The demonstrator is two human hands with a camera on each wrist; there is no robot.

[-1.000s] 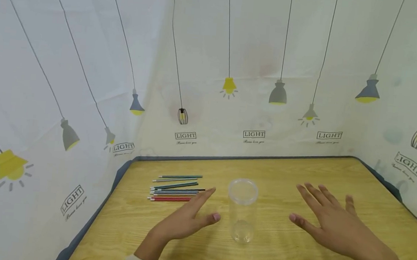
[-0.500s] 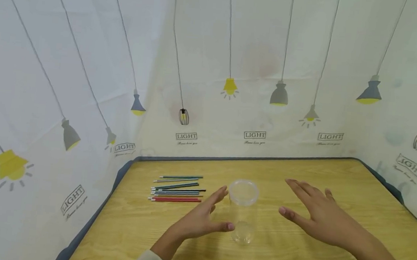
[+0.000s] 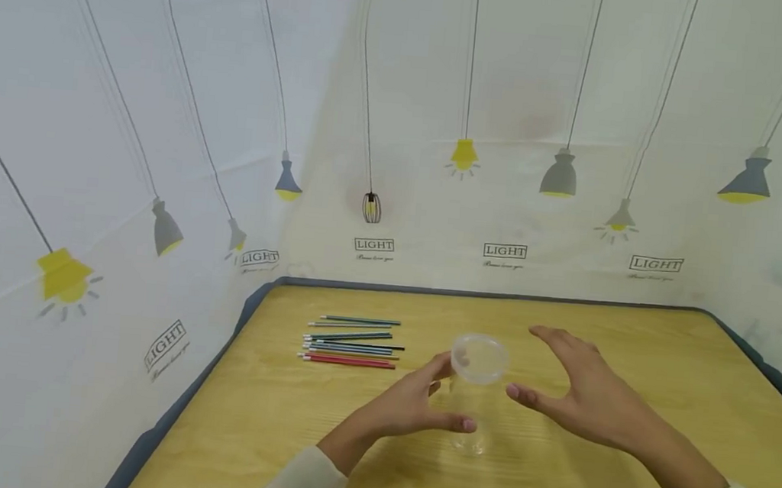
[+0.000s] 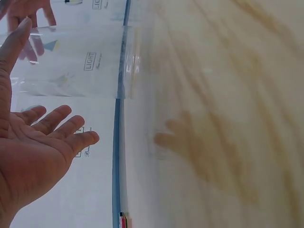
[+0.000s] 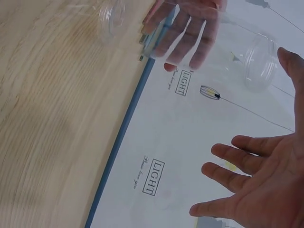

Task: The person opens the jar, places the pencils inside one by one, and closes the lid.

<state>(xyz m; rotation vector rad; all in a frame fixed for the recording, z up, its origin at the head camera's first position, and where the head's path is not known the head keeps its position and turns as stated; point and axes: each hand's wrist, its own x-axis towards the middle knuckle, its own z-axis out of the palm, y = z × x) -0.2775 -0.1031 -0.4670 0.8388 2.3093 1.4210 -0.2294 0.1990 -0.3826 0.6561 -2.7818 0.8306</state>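
Observation:
A clear plastic jar (image 3: 476, 404) with a translucent round lid (image 3: 480, 360) stands upright on the wooden table. My left hand (image 3: 397, 411) is close at its left side, thumb across the near side and fingertips beside the upper part. In the left wrist view the fingers of the left hand (image 4: 38, 152) are spread and loosely bent beside the see-through jar (image 4: 80, 66). To the right of the jar, my right hand (image 3: 589, 397) hovers with its thumb apart from the fingers. The right wrist view has this hand (image 5: 256, 183) spread, with nothing in it.
Several pencils (image 3: 352, 334), dark, bluish and red, lie roughly parallel on the table (image 3: 267, 410) left of the jar. A white cloth (image 3: 417, 261) printed with hanging lamps stands around the table's back and sides.
Both hands have moved in toward the jar, the left to the right and the right to the left. The head view has shifted a little. The pencils stay as they were.

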